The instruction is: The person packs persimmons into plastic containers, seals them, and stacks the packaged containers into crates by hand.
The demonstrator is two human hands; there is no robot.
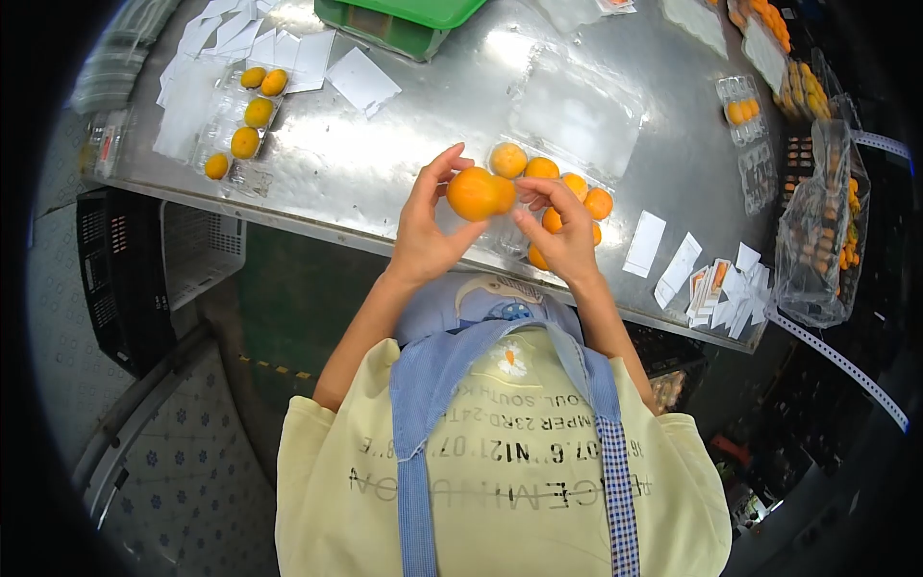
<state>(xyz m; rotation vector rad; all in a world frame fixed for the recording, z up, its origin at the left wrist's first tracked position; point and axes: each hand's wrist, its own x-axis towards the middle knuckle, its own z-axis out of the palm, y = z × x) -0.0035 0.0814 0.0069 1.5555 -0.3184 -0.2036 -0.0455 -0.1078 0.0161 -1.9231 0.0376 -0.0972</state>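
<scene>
My left hand is curled around an orange above the front of the metal table. A second orange overlaps it on the right, and the thumb and fingers of my right hand close in at its edge. Just below and beyond my right hand lies a clear plastic tray with several oranges in its cups. Its transparent lid is folded back flat on the table. Part of the tray is hidden behind my right hand.
At the left, another clear tray holds several oranges near scattered white cards. A green bin stands at the back. More cards lie at the right, below filled packs. A black crate stands beneath the table's left edge.
</scene>
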